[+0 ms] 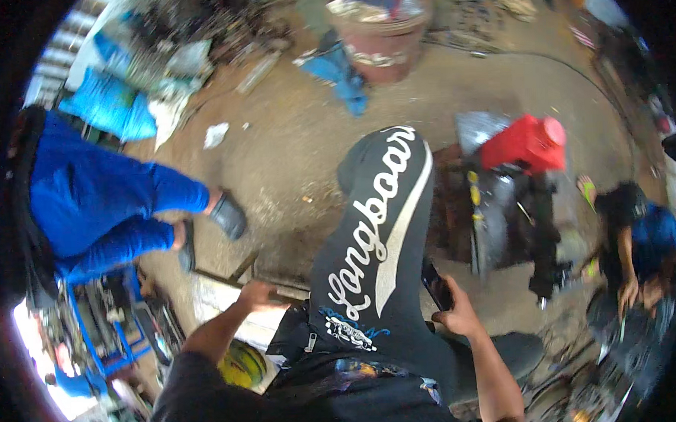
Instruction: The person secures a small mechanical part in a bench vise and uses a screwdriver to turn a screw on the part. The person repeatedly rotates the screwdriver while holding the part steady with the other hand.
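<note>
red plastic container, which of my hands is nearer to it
Right. The right hand, holding a dark phone, is below and left of the red container in the picture; the left hand is much farther to its lower left.

The phone point(434, 283) in my grip is black, my trousers point(383, 232) charcoal with sweeping white script and a white swoosh, my top point(285, 410) black. Around me: a bright red jug point(525, 145), a reddish-brown tub point(379, 52) smudged white, blue cloth point(333, 68), a bystander's vivid blue trousers point(107, 197) and dark grey clogs point(229, 217)
</note>
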Motion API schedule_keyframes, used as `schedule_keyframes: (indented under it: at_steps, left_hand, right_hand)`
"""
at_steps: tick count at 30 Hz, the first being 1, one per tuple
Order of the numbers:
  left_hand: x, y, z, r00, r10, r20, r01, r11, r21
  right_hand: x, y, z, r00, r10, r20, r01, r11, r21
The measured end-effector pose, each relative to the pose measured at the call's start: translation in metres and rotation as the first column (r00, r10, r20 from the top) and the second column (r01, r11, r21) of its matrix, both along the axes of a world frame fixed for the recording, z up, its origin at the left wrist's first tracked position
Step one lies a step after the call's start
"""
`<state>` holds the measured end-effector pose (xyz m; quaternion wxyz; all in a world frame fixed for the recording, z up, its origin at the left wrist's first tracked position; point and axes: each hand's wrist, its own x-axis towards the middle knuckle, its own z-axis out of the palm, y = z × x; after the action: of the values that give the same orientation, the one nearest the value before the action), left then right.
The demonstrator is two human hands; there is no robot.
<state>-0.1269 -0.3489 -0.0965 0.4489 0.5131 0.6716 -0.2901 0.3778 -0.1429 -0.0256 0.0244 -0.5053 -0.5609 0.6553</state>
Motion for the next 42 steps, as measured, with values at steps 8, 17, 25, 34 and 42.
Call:
schedule_keyframes:
  at_steps: [8, 17, 25, 34, 42]
  left_hand:
    - [0.013, 0.003, -0.008, 0.996, -0.094, -0.01, 0.094, 0.995, 0.035]
    - [0.012, -0.01, -0.018, 0.985, -0.169, -0.032, 0.163, 0.977, -0.137]
    - [0.016, 0.003, -0.042, 0.997, -0.009, 0.078, 0.017, 0.994, -0.11]
    - [0.058, 0.025, -0.046, 0.956, -0.258, 0.138, 0.257, 0.966, 0.024]
    - [-0.005, 0.046, 0.014, 0.966, -0.251, -0.065, 0.241, 0.961, -0.137]
  right_hand:
    - [0.014, -0.021, -0.077, 0.987, 0.152, 0.055, -0.128, 0.942, -0.311]
    - [-0.012, -0.027, -0.064, 0.831, 0.535, 0.154, -0.395, 0.761, -0.514]
    - [-0.004, -0.066, -0.062, 0.696, 0.661, 0.28, -0.435, 0.699, -0.568]
    - [0.067, -0.144, -0.05, 0.767, 0.539, 0.348, -0.181, 0.701, -0.69]
    - [0.085, -0.273, -0.037, 0.857, 0.237, 0.458, 0.168, 0.711, -0.683]
